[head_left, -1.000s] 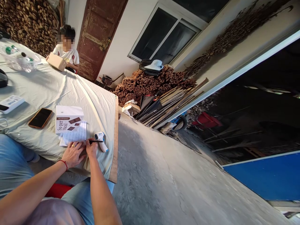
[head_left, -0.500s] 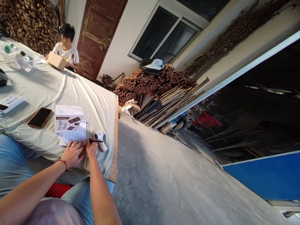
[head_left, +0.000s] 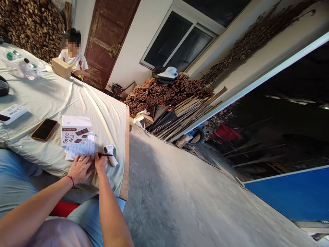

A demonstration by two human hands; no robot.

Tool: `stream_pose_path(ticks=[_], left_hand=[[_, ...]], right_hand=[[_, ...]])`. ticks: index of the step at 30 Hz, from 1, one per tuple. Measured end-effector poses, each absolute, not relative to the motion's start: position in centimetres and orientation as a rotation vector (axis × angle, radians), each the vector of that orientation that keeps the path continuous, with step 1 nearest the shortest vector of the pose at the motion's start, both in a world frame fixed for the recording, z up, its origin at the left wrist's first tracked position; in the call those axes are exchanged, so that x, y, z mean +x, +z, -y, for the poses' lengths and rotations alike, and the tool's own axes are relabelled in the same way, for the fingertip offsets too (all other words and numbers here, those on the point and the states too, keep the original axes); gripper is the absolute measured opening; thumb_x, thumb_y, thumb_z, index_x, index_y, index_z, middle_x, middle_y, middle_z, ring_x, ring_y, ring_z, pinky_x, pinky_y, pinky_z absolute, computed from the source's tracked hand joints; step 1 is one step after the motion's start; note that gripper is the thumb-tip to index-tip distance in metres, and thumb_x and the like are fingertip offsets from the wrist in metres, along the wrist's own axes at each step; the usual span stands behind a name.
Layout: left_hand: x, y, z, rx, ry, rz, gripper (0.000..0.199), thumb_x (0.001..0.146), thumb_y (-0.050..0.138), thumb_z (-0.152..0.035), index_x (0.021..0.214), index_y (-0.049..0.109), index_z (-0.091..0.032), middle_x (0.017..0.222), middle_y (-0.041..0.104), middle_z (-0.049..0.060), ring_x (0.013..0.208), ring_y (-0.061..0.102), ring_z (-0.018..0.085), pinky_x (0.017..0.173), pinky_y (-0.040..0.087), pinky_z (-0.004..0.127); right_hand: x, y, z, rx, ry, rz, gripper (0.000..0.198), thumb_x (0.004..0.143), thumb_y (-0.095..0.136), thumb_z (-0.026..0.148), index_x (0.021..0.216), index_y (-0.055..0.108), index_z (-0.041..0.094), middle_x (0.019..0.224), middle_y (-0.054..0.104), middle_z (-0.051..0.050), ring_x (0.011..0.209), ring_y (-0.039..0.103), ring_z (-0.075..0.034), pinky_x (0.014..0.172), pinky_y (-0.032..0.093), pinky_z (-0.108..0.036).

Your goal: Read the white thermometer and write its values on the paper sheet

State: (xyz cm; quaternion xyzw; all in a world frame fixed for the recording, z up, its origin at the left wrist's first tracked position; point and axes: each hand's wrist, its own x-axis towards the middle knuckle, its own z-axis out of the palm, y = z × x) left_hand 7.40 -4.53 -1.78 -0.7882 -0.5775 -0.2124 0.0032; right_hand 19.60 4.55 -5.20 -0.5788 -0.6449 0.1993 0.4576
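Note:
My left hand point(head_left: 81, 169) lies flat with its fingers stretched out, over the lower edge of a sheet of paper point(head_left: 83, 148) covered in rows of writing. Beside it my right hand point(head_left: 100, 163) is closed around a dark pen point(head_left: 106, 155), whose tip is at the paper's lower right corner. A white box point(head_left: 75, 131) printed "Super Meal" stands on the upper part of the sheet and hides some of it. Just right of the pen is a white and blue infrared thermometer point(head_left: 111, 156), lying on the cloth.
A phone point(head_left: 44, 129), a white device point(head_left: 12, 114) and a plastic basin with bottles point(head_left: 23, 67) are on the cloth-covered table point(head_left: 51, 96). Across it sits a person point(head_left: 74, 56) behind a cardboard box point(head_left: 61, 68). The table's wooden edge point(head_left: 125, 154) runs along the right.
The person across the table has shifted a little, and their cardboard box has turned slightly. My two hands and the pen look nearly unmoved.

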Motion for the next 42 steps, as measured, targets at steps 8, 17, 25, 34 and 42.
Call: stream_pose_path(ticks=[8, 17, 25, 34, 42], left_hand=[[7.4, -1.5, 4.5, -2.480, -0.638, 1.825, 0.039, 0.089, 0.052, -0.036, 0.125, 0.060, -0.024, 0.134, 0.058, 0.008, 0.121, 0.048, 0.029, 0.102, 0.034, 0.048], [7.4, -1.8, 4.5, -2.471, -0.681, 1.796, 0.038, 0.089, 0.052, -0.037, 0.125, 0.060, -0.026, 0.133, 0.058, 0.008, 0.122, 0.048, 0.029, 0.103, 0.033, 0.047], [7.3, -1.9, 4.5, -2.471, -0.698, 1.781, 0.039, 0.088, 0.052, -0.037, 0.125, 0.060, -0.027, 0.132, 0.058, 0.008, 0.121, 0.048, 0.029, 0.103, 0.033, 0.048], [6.9, -2.6, 4.6, -2.482, -0.695, 1.773, 0.036, 0.089, 0.054, -0.038, 0.122, 0.063, -0.026, 0.133, 0.059, 0.009, 0.122, 0.049, 0.028, 0.105, 0.036, 0.047], [-0.8, -1.9, 5.6, -2.393, -0.719, 1.910, 0.038, 0.094, 0.040, -0.046, 0.105, 0.069, -0.025, 0.118, 0.067, 0.008, 0.111, 0.057, 0.027, 0.094, 0.046, 0.043]], right_hand=[[19.6, -5.3, -4.6, -1.412, 0.520, 1.571, 0.016, 0.082, 0.051, 0.026, 0.075, 0.064, 0.020, 0.070, 0.072, -0.007, 0.070, 0.068, -0.022, 0.068, 0.052, -0.029], [19.7, -5.5, -4.6, -1.403, 0.534, 1.568, 0.015, 0.081, 0.050, 0.026, 0.074, 0.063, 0.021, 0.070, 0.072, -0.007, 0.069, 0.069, -0.022, 0.068, 0.053, -0.030], [19.7, -5.3, -4.7, -1.421, 0.508, 1.565, 0.014, 0.082, 0.050, 0.025, 0.073, 0.060, 0.021, 0.069, 0.070, -0.006, 0.068, 0.067, -0.022, 0.067, 0.053, -0.029], [20.1, -4.4, -4.0, -1.441, 0.343, 1.591, 0.014, 0.084, 0.049, 0.019, 0.092, 0.061, 0.018, 0.089, 0.069, -0.010, 0.088, 0.063, -0.024, 0.082, 0.049, -0.035], [20.0, -1.6, -5.5, -1.617, 0.127, 2.022, 0.026, 0.078, 0.053, 0.010, 0.094, 0.072, 0.019, 0.097, 0.067, -0.012, 0.097, 0.057, -0.029, 0.086, 0.040, -0.041]])
